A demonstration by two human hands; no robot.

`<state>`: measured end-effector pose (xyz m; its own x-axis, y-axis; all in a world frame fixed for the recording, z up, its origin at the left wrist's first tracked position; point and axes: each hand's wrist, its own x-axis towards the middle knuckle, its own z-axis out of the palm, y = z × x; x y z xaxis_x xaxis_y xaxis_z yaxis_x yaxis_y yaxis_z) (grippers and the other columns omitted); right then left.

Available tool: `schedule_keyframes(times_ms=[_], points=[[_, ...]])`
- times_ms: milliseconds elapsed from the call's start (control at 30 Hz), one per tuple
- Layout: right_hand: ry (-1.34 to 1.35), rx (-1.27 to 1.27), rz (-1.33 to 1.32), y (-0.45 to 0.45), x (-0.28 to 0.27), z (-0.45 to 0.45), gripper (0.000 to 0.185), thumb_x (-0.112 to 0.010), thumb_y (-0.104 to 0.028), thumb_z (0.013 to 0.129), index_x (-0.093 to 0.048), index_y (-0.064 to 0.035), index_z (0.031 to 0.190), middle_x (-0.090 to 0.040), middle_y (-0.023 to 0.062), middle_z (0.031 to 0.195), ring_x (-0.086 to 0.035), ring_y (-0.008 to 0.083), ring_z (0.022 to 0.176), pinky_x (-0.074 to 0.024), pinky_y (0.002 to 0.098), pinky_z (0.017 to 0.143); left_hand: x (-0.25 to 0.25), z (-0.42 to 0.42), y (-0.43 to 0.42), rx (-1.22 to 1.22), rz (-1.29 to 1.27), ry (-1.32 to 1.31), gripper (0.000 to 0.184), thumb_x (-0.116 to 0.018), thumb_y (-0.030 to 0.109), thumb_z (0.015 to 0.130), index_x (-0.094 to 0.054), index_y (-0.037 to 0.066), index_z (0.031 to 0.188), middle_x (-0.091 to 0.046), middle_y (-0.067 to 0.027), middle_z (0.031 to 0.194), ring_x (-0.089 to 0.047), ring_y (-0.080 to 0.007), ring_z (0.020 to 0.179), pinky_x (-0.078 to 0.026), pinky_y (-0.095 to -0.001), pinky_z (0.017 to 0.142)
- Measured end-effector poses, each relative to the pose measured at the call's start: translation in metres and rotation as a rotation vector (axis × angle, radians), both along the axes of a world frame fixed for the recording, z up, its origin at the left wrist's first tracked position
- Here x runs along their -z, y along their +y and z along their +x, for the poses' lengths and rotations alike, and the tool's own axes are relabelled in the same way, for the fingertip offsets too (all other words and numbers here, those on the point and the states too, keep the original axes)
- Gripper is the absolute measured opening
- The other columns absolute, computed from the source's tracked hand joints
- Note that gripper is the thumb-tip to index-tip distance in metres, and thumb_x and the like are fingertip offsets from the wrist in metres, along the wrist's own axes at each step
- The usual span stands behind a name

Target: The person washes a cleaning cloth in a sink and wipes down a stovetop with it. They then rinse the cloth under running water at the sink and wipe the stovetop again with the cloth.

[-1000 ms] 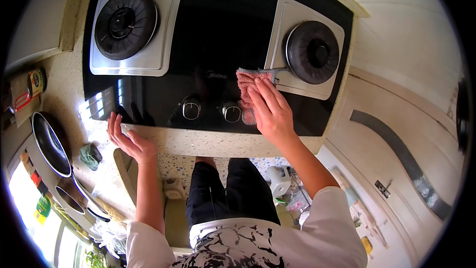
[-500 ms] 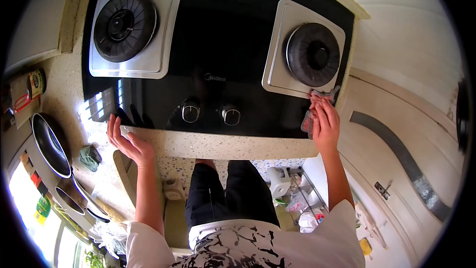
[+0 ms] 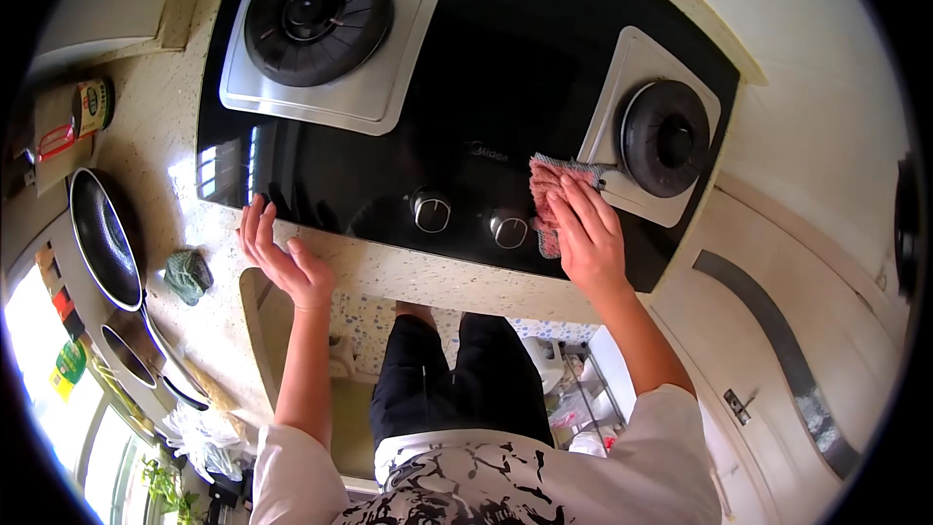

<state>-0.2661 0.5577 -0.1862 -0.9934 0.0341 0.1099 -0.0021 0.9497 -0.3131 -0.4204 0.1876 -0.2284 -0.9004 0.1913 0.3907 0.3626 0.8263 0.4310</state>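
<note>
A black glass stove (image 3: 486, 58) fills the upper middle of the view, with a burner at each side. Under my right hand (image 3: 588, 233) a pink cloth (image 3: 549, 196) with a grey edge lies on the glass, between the right knob (image 3: 508, 228) and the right burner (image 3: 665, 138). The fingers are together, pressing on the cloth. My left hand (image 3: 285, 255) rests at the stove's front left edge, fingers apart, holding nothing. The left knob (image 3: 431, 211) stands between my hands. The left burner (image 3: 319, 15) sits on its steel plate.
On the counter (image 3: 219, 272) at the left are a frying pan (image 3: 105, 238), a smaller pan (image 3: 128, 357), a green cloth (image 3: 188, 276) and a jar (image 3: 93, 105). A white door (image 3: 719, 360) stands at the right.
My right hand with the pink cloth went to the stove's front right corner, then came back left beside the right knob. The view has turned slightly. My left hand stays at the front edge.
</note>
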Motion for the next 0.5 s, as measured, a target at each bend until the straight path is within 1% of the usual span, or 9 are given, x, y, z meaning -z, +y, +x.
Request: schedule_keyframes(times_ms=[67, 133, 167, 267, 300, 400, 500], points=[[-0.008, -0.046, -0.033, -0.003, -0.002, -0.018, 0.039, -0.069, 0.001, 0.088, -0.075, -0.0045, 0.126, -0.067, 0.0120, 0.142, -0.062, 0.0317, 0.132, -0.0540, 0.0415, 0.106, 0.002, -0.001, -0.001, 0.009, 0.010, 0.012, 0.050, -0.037, 0.040, 0.112, -0.059, 0.002, 0.137, -0.061, -0.0192, 0.147, -0.051, -0.0394, 0.141, -0.027, -0.0554, 0.124], [-0.009, -0.129, -0.059, 0.000, -0.003, -0.033, 0.039, -0.072, -0.001, 0.087, -0.075, -0.0069, 0.125, -0.067, 0.0097, 0.143, -0.061, 0.0305, 0.134, -0.0541, 0.0410, 0.108, -0.001, -0.001, 0.000, 0.013, 0.018, 0.014, 0.050, -0.037, 0.039, 0.112, -0.059, 0.002, 0.136, -0.061, -0.0196, 0.146, -0.051, -0.0395, 0.141, -0.027, -0.0556, 0.124], [-0.010, -0.171, -0.073, 0.001, -0.002, -0.041, 0.039, -0.074, -0.002, 0.086, -0.076, -0.0080, 0.125, -0.067, 0.0085, 0.143, -0.061, 0.0299, 0.134, -0.0541, 0.0407, 0.109, -0.002, -0.001, -0.001, 0.021, -0.005, 0.017, 0.052, -0.038, 0.038, 0.111, -0.057, -0.001, 0.139, -0.061, -0.0216, 0.146, -0.053, -0.0397, 0.139, -0.029, -0.0562, 0.123], [-0.067, -0.329, -0.115, 0.013, -0.007, -0.065, 0.038, -0.076, -0.009, 0.086, -0.077, -0.0116, 0.124, -0.068, 0.0045, 0.143, -0.060, 0.0276, 0.136, -0.0538, 0.0400, 0.111, -0.002, -0.001, -0.001, 0.023, 0.006, 0.012, 0.052, -0.037, 0.039, 0.112, -0.057, -0.001, 0.139, -0.061, -0.0213, 0.146, -0.053, -0.0401, 0.139, -0.029, -0.0560, 0.123], [-0.103, -0.375, -0.134, 0.016, -0.009, -0.074, 0.036, -0.077, -0.012, 0.086, -0.078, -0.0138, 0.122, -0.067, 0.0011, 0.144, -0.059, 0.0256, 0.138, -0.0534, 0.0396, 0.113, -0.003, -0.001, 0.000, 0.019, 0.006, 0.009, 0.052, -0.037, 0.039, 0.112, -0.057, 0.000, 0.139, -0.060, -0.0210, 0.147, -0.052, -0.0401, 0.140, -0.030, -0.0558, 0.122], [-0.156, -0.499, -0.229, 0.019, -0.011, -0.101, 0.032, -0.077, -0.013, 0.086, -0.078, -0.0123, 0.119, -0.066, 0.0008, 0.146, -0.058, 0.0254, 0.140, -0.0536, 0.0393, 0.113, -0.001, 0.001, 0.000, -0.002, 0.041, -0.006, 0.048, -0.039, 0.037, 0.110, -0.060, 0.004, 0.136, -0.061, -0.0190, 0.147, -0.050, -0.0394, 0.143, -0.026, -0.0553, 0.125], [-0.127, -0.536, -0.224, 0.009, -0.008, -0.119, 0.033, -0.078, -0.015, 0.084, -0.078, -0.0112, 0.117, -0.066, 0.0037, 0.145, -0.057, 0.0274, 0.140, -0.0526, 0.0419, 0.113, -0.003, 0.001, -0.001, 0.002, -0.013, -0.006, 0.051, -0.036, 0.039, 0.113, -0.057, 0.001, 0.139, -0.060, -0.0206, 0.147, -0.051, -0.0398, 0.140, -0.030, -0.0555, 0.123]])
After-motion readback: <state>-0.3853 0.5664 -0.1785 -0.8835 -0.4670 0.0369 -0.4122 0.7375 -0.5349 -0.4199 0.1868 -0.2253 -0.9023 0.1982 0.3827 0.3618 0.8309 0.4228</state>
